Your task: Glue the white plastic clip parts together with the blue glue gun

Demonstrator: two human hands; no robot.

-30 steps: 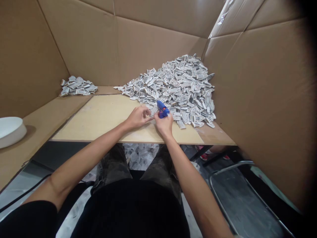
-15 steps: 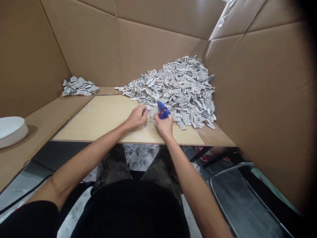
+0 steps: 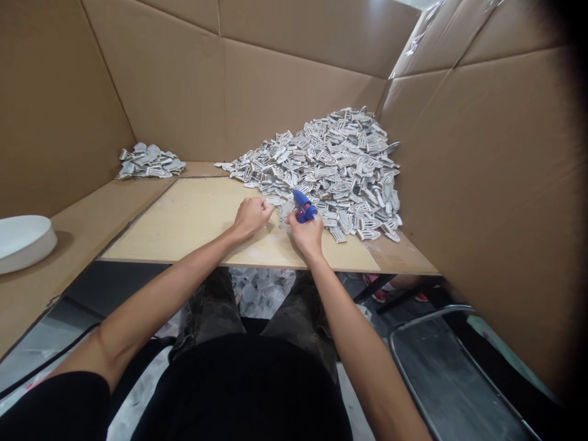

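My right hand (image 3: 306, 233) is closed around the handle of a small blue glue gun (image 3: 303, 203) with an orange-red part and a tiny glowing light. Its blue end points away from me, toward the pile. To the left, my left hand (image 3: 252, 217) is curled with thumb and fingers pressed together. Whatever it pinches, if anything, is too small or hidden to make out. Both hands are low over the pale yellow board (image 3: 184, 211). Just beyond them rises a large pile of flat grey-white slotted pieces (image 3: 331, 159), some rounded at one end.
A smaller heap of similar pieces (image 3: 151, 162) lies at the back left. A white bowl (image 3: 27, 242) stands on the left cardboard surface. Tall cardboard walls (image 3: 298, 79) enclose the back and sides. At lower right is a dark metal-framed chair (image 3: 450, 367).
My left hand has shifted slightly left and curled tighter. The glue gun stays in my right hand, nearly still. The whole view has shifted a little.
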